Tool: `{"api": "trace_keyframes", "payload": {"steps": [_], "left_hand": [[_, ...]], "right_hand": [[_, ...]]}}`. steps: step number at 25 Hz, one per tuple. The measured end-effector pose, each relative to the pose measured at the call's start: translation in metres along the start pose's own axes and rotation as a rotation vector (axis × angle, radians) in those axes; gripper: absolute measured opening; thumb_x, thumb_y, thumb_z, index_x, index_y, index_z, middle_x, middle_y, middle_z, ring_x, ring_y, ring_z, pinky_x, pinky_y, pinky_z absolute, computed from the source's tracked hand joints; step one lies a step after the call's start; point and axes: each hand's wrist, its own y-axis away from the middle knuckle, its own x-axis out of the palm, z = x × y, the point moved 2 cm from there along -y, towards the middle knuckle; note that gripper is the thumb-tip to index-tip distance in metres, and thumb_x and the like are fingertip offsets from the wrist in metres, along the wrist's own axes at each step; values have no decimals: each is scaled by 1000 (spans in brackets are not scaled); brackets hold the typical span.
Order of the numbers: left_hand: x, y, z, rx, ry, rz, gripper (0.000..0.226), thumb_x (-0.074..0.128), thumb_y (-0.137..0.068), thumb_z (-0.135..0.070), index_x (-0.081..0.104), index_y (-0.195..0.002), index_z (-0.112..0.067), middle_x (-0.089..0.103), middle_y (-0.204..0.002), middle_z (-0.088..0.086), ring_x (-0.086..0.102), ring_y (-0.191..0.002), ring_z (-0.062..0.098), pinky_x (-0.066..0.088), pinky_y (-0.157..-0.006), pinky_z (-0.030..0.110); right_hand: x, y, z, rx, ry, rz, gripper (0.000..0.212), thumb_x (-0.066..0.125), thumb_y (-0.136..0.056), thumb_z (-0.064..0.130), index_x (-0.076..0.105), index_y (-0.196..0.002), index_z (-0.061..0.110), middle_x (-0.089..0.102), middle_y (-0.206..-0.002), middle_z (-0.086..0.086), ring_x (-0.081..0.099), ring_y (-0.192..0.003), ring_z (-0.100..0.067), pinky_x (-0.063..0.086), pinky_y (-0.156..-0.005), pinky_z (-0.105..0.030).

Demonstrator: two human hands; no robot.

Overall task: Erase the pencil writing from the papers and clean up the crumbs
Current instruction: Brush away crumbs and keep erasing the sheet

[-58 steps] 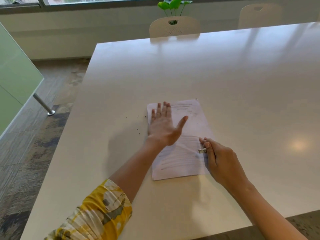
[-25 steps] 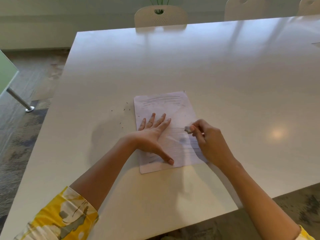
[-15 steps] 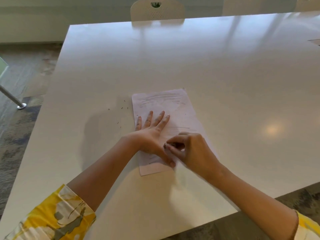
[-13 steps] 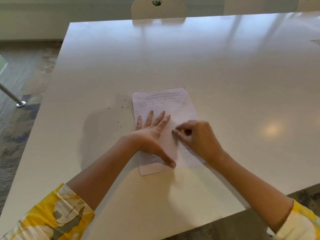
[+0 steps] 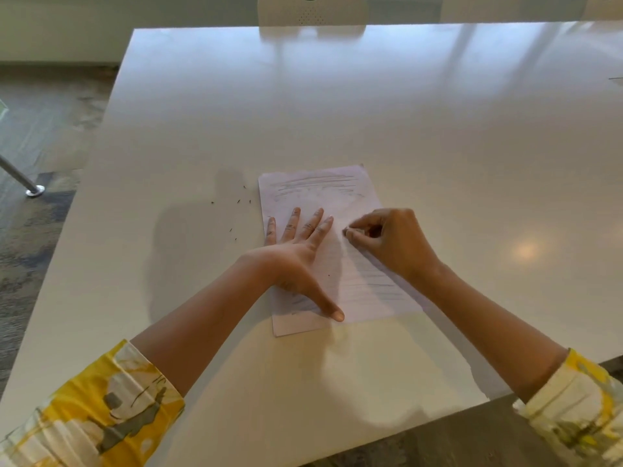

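Because thin paper slides on the smooth, shiny white table (image 5: pixel 404 112), the left hand (image 5: pixel 296 254) lies flat and spread on the paper (image 5: pixel 337 203) in the middle of the frame to hold it in place. The right hand (image 5: pixel 391 241) is curled, its fingertips pinching something tiny, likely an eraser, against grey pencil lines. Little dark crumbs (image 5: pixel 241 200) dot the table just left of the paper.

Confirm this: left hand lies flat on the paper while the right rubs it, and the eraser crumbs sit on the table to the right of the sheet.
Wrong side. The head view shows the crumbs on the table left of the paper; the rest holds.
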Motion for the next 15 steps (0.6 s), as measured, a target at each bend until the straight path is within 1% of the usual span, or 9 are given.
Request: {"api": "trace_keyframes", "payload": {"steps": [2, 4, 6, 7, 9, 12, 13, 15], "left_hand": [[0, 0, 0, 0, -11, -2, 166, 79, -38, -85, -37, -146, -38, -48, -149, -19, -54, -131, 16, -29, -112, 58], [0, -2, 0, -2, -27, -8, 166, 77, -37, -87, -38, -146, -36, -49, -149, -18, -53, -132, 18, -27, -112, 59], [2, -2, 1, -1, -24, -9, 167, 76, -36, -88, -38, -146, -36, -49, -150, -17, -54, -131, 18, -27, -111, 60], [2, -3, 1, 0, -27, -10, 166, 76, -37, -88, -38, -146, -36, -49, -149, -17, -54, -131, 18, -28, -111, 60], [1, -2, 2, 1, -34, -8, 166, 76, -37, -88, -38, -146, -36, -50, -149, -17, -55, -131, 18, -29, -110, 60], [1, -1, 1, 6, -11, -2, 166, 77, -38, -87, -37, -147, -37, -49, -149, -18, -55, -130, 17, -31, -109, 60], [2, -1, 1, 4, -12, -3, 166, 77, -38, -87, -37, -147, -37, -49, -149, -18, -55, -130, 16, -31, -109, 60], [2, -1, -1, -1, -29, -10, 166, 76, -37, -88, -37, -147, -36, -49, -149, -18, -55, -131, 17, -30, -110, 60]], "right_hand": [[4, 8, 6, -23, 11, 23, 7, 77, -84, 22, 81, -87, 18, 74, -77, 8, 64, -64, -4, 55, -64, -27], [11, 38, 22, -71, -48, 111, 3, 77, -83, 21, 81, -83, 20, 71, -71, 9, 62, -60, -7, 49, -59, -23], [15, 64, 35, -123, -85, 189, 3, 78, -84, 22, 80, -84, 23, 68, -70, 11, 62, -62, -9, 50, -59, -22], [15, 66, 35, -141, -77, 191, 4, 77, -84, 21, 80, -86, 23, 68, -71, 11, 62, -63, -9, 51, -60, -23], [13, 43, 23, -141, -63, 112, 5, 77, -85, 20, 81, -88, 21, 70, -75, 9, 63, -63, -8, 54, -63, -29], [5, 4, 3, -41, -27, -31, 10, 77, -84, 20, 81, -93, 18, 74, -80, 6, 66, -66, -5, 57, -66, -34], [6, 2, 3, -33, -31, -42, 9, 77, -84, 19, 81, -92, 18, 74, -80, 6, 66, -66, -5, 57, -66, -34], [10, 23, 13, -78, -46, 20, 7, 76, -83, 17, 81, -87, 21, 72, -75, 7, 64, -62, -7, 54, -63, -31]]}}
